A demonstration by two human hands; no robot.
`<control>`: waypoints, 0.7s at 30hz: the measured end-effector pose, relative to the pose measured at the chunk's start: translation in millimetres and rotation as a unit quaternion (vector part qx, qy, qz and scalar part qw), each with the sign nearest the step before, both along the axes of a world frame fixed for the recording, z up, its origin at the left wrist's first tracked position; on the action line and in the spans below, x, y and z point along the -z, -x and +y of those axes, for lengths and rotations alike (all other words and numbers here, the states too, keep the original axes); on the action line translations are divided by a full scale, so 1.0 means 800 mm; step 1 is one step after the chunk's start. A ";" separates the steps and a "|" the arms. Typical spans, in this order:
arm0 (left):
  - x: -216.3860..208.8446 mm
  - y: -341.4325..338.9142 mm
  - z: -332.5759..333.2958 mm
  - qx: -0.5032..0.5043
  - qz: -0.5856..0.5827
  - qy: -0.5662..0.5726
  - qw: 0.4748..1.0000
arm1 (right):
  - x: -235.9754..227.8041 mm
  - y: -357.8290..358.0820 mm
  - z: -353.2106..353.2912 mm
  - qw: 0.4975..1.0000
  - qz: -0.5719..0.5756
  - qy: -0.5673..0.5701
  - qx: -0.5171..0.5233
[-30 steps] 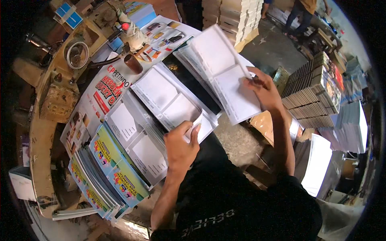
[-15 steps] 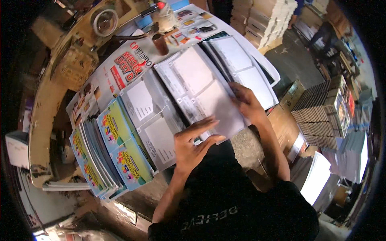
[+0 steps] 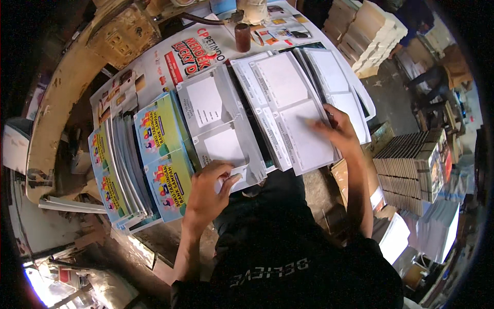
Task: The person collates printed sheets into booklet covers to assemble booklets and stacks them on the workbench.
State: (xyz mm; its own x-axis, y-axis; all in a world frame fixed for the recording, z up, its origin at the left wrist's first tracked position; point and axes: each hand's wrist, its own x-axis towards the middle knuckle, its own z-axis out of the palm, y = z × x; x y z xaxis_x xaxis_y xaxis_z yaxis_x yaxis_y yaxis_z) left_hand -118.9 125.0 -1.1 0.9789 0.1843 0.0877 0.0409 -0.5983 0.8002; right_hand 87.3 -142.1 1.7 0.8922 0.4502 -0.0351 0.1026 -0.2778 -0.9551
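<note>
My left hand [image 3: 208,193] pinches the near corner of a printed sheet on the grey-and-white stack [image 3: 242,135], lifting that corner slightly. My right hand [image 3: 340,135] grips the right edge of a white printed sheet [image 3: 300,131], thumb across its top and fingers at the edge. This sheet lies on the neighbouring white stack, shifted a little to the right of the pages under it. Left of my left hand lie blue-and-yellow printed covers [image 3: 163,154]. Beyond my right hand is another stack of white printed sheets [image 3: 332,77].
A fanned pile of covers and pages [image 3: 126,170] sits at the table's left end. A brown cylinder [image 3: 242,38] stands on the poster-covered tabletop [image 3: 154,77]. Bound book stacks [image 3: 406,167] and paper bundles [image 3: 370,36] stand to the right.
My left hand has moved left and closed on a sheet corner. My right hand remains at the right-hand sheet's edge, its thumb now over the top. The view has shifted.
</note>
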 end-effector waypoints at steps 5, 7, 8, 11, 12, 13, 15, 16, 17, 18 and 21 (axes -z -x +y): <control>-0.002 0.019 -0.004 -0.132 -0.059 0.183 0.972 | -0.002 -0.006 0.015 0.999 0.030 0.031 0.008; -0.005 0.024 -0.001 -0.162 -0.048 0.190 0.967 | 0.013 -0.005 0.022 0.990 -0.005 -0.095 0.103; -0.005 0.026 0.000 -0.189 -0.033 0.193 0.962 | 0.018 -0.003 0.027 0.992 -0.019 -0.087 0.094; 0.001 0.034 -0.001 -0.199 -0.098 0.276 0.935 | -0.001 0.029 0.082 0.996 0.054 -0.042 -0.048; 0.005 0.032 -0.004 -0.203 -0.100 0.278 0.933 | 0.025 0.045 0.095 0.993 0.057 -0.091 -0.055; 0.005 0.029 -0.007 -0.184 -0.102 0.280 0.937 | 0.035 0.064 0.117 0.986 0.062 -0.141 -0.062; -0.002 0.027 -0.001 -0.170 -0.108 0.282 0.938 | 0.075 0.088 0.131 0.972 0.007 -0.210 -0.108; -0.006 0.029 0.006 -0.127 -0.137 0.186 0.965 | 0.078 0.087 0.133 0.983 -0.047 -0.133 -0.116; -0.019 0.041 0.014 -0.123 -0.112 0.113 0.980 | 0.078 0.087 0.136 0.991 -0.045 -0.079 -0.097; -0.030 0.054 0.023 -0.117 -0.088 0.039 0.988 | 0.073 0.088 0.142 0.996 -0.041 -0.023 -0.082; -0.061 0.093 0.064 -0.135 0.018 -0.188 0.973 | 0.047 0.090 0.155 0.995 0.098 -0.018 0.002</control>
State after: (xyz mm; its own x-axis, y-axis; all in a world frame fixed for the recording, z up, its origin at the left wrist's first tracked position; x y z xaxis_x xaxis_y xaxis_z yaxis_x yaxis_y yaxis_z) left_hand -193.1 176.2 48.0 0.9033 0.3957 0.1659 0.2602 -0.8126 0.5215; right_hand 15.2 -17.9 -36.0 0.8720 0.4501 -0.1923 -0.0871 -0.2440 -0.9659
